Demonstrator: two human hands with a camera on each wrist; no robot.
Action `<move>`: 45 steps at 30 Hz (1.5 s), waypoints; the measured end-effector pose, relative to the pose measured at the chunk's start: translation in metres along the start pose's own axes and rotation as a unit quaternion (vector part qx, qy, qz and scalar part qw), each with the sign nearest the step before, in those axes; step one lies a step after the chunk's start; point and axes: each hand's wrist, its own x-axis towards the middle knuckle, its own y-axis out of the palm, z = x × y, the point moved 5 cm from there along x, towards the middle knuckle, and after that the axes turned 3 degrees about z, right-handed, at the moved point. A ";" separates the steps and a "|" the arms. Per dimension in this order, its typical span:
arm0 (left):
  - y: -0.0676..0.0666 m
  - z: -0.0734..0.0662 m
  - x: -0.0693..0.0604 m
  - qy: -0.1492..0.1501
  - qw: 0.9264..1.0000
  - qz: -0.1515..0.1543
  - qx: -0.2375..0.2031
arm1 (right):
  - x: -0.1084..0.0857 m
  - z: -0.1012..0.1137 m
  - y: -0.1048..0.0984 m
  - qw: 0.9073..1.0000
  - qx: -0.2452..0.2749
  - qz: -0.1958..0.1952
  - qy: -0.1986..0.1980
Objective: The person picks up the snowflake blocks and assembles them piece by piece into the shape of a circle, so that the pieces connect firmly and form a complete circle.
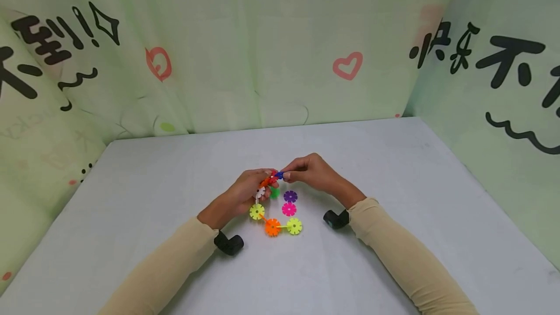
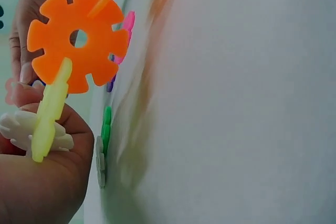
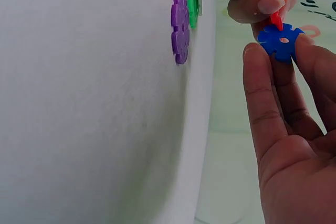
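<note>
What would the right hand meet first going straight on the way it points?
Past the blue piece the right hand pinches, probably the red piece, just before the left hand, though depth is unclear.

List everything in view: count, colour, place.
Table: one, white, foreground
Chain of discs: one, red, orange, white and yellow, over the table's middle
Blue disc: one, blue, at the chain's red end
Loose discs: four, green, white, purple, pink, on the table
Curtain: count unclear, pale green with black and red prints, behind and beside the table
Wrist cameras: two, black, one per wrist
Sleeves: two, beige, on both arms
Left hand: one, holding the chain
Right hand: one, pinching the blue disc
</note>
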 end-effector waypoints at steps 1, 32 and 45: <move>0.001 0.000 0.000 -0.001 1.000 0.001 0.002 | 0.000 0.000 0.000 1.000 -0.007 -0.001 -0.001; -0.006 -0.005 -0.007 -0.006 0.999 -0.027 -0.039 | -0.009 -0.016 0.004 0.986 -0.100 0.099 0.086; -0.007 -0.003 -0.004 -0.009 0.998 -0.040 0.038 | -0.010 -0.013 0.010 0.986 -0.097 0.108 0.076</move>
